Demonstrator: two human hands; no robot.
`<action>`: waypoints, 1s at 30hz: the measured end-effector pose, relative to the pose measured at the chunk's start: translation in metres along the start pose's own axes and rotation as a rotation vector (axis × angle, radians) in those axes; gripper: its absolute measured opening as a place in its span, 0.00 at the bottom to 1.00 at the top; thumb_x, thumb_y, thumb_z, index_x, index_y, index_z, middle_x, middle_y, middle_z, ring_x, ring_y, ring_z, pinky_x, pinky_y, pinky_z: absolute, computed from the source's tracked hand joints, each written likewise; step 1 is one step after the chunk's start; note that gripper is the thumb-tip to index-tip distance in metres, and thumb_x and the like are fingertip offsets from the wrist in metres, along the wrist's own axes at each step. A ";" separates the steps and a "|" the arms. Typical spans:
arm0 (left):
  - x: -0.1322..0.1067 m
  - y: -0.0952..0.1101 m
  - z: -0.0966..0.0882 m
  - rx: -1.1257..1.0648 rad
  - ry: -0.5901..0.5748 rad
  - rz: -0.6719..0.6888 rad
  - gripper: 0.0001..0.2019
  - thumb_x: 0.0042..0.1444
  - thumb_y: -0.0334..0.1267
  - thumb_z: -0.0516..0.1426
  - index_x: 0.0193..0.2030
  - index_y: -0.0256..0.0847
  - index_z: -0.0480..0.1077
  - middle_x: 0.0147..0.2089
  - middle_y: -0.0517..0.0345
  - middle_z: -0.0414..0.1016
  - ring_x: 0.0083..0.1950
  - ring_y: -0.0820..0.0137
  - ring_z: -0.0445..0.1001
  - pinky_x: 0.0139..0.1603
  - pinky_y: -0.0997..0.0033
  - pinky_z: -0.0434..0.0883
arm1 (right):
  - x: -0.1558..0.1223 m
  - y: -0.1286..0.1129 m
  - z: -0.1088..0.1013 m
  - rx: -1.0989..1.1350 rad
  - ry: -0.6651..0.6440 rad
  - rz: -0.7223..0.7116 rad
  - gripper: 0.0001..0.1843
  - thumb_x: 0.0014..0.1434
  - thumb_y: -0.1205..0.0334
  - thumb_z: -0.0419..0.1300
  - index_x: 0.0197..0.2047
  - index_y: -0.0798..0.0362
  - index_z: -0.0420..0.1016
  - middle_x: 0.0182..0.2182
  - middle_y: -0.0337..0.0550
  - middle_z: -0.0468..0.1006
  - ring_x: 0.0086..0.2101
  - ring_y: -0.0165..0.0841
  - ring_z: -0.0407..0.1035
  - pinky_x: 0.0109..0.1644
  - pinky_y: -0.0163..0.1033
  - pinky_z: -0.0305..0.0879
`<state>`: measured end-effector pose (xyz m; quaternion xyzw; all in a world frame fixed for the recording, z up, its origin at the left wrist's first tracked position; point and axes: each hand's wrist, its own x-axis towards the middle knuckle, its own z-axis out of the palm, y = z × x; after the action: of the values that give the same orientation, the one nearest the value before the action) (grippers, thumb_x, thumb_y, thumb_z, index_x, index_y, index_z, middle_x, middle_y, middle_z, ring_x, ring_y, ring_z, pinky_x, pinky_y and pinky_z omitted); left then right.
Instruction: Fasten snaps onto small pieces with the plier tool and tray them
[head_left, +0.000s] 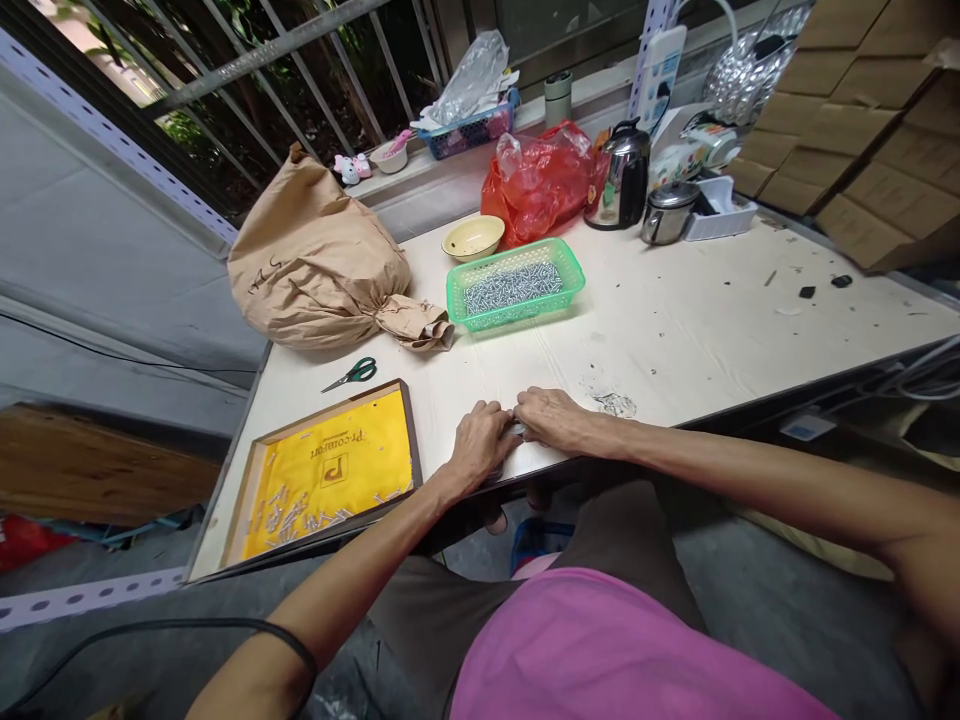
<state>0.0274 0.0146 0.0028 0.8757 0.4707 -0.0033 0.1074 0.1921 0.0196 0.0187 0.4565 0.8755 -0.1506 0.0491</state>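
Note:
At the table's front edge my left hand and my right hand meet, fingers curled and closed. Between their fingertips shows a small shiny piece, mostly covered, so its kind cannot be made out. To the left of my left hand lies a shallow tray lined with yellow printed cloth. Small slim metal pieces are scattered along its near side. Beyond my hands stands a green plastic basket holding a heap of small silvery metal parts.
Scissors with dark green handles lie behind the tray. Farther back are a large brown paper sack, a cream bowl, a red plastic bag, a kettle and a steel pot. Stacked cardboard rises at right.

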 end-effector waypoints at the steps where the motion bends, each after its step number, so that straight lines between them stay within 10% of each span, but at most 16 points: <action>1: 0.000 0.000 0.001 -0.005 0.007 -0.010 0.09 0.57 0.43 0.56 0.41 0.42 0.73 0.37 0.55 0.69 0.44 0.63 0.66 0.40 0.66 0.65 | 0.001 0.001 0.001 0.008 0.002 -0.004 0.10 0.61 0.63 0.55 0.41 0.58 0.75 0.39 0.53 0.75 0.43 0.41 0.68 0.40 0.38 0.60; 8: 0.001 0.001 0.001 -0.021 0.002 -0.031 0.11 0.59 0.43 0.55 0.43 0.41 0.73 0.38 0.53 0.71 0.45 0.63 0.67 0.43 0.65 0.67 | 0.000 0.005 0.004 0.003 0.027 -0.011 0.13 0.63 0.59 0.53 0.42 0.57 0.74 0.41 0.53 0.74 0.43 0.40 0.68 0.40 0.38 0.59; 14: -0.025 0.015 0.022 -0.085 0.215 -0.016 0.18 0.60 0.37 0.53 0.57 0.36 0.64 0.62 0.43 0.63 0.64 0.56 0.59 0.61 0.53 0.62 | 0.002 0.037 0.006 0.062 0.082 -0.190 0.22 0.60 0.47 0.55 0.47 0.57 0.73 0.40 0.51 0.72 0.41 0.38 0.66 0.42 0.38 0.59; 22: -0.049 0.059 0.053 -0.224 0.297 0.094 0.18 0.63 0.42 0.50 0.58 0.40 0.62 0.60 0.46 0.66 0.65 0.57 0.59 0.65 0.45 0.54 | 0.029 0.047 0.009 -0.052 0.218 -0.046 0.12 0.63 0.60 0.51 0.38 0.55 0.74 0.39 0.48 0.74 0.41 0.37 0.65 0.42 0.39 0.55; 26: -0.046 0.057 0.056 -0.249 0.319 0.100 0.18 0.63 0.41 0.50 0.58 0.38 0.62 0.59 0.45 0.67 0.66 0.58 0.58 0.66 0.45 0.52 | 0.040 0.027 -0.003 -0.138 0.201 -0.058 0.11 0.62 0.60 0.53 0.42 0.53 0.75 0.41 0.49 0.74 0.43 0.40 0.63 0.43 0.41 0.53; 30: -0.050 0.057 0.062 -0.257 0.332 0.119 0.20 0.60 0.42 0.54 0.56 0.37 0.63 0.57 0.42 0.68 0.62 0.55 0.62 0.63 0.48 0.58 | 0.038 -0.022 -0.002 -0.139 0.144 -0.386 0.10 0.61 0.60 0.55 0.43 0.49 0.76 0.41 0.48 0.72 0.44 0.39 0.61 0.41 0.40 0.53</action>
<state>0.0528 -0.0686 -0.0416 0.8696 0.4262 0.2071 0.1392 0.1524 0.0381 0.0172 0.2854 0.9562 -0.0633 -0.0121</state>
